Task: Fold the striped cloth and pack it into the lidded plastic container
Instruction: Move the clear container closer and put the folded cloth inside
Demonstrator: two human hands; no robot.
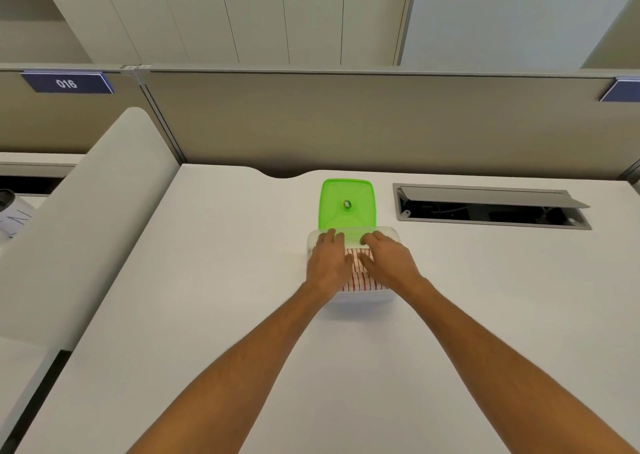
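Observation:
A clear plastic container point(363, 297) stands on the white desk near its middle. The folded cloth point(362, 278), white with red stripes, lies inside it. My left hand point(327, 263) and my right hand point(388, 257) both lie flat on the cloth with fingers stretched out, pressing it down into the container. Their fingertips reach the container's far rim. The green lid point(347, 204) lies flat on the desk just behind the container, its near edge seen through the clear wall.
The white desk point(225, 280) ends at a beige partition point(346, 121) behind. An open grey cable hatch point(491, 207) is sunk into the desk at the right of the lid. A white curved divider point(86, 211) borders the desk's left side.

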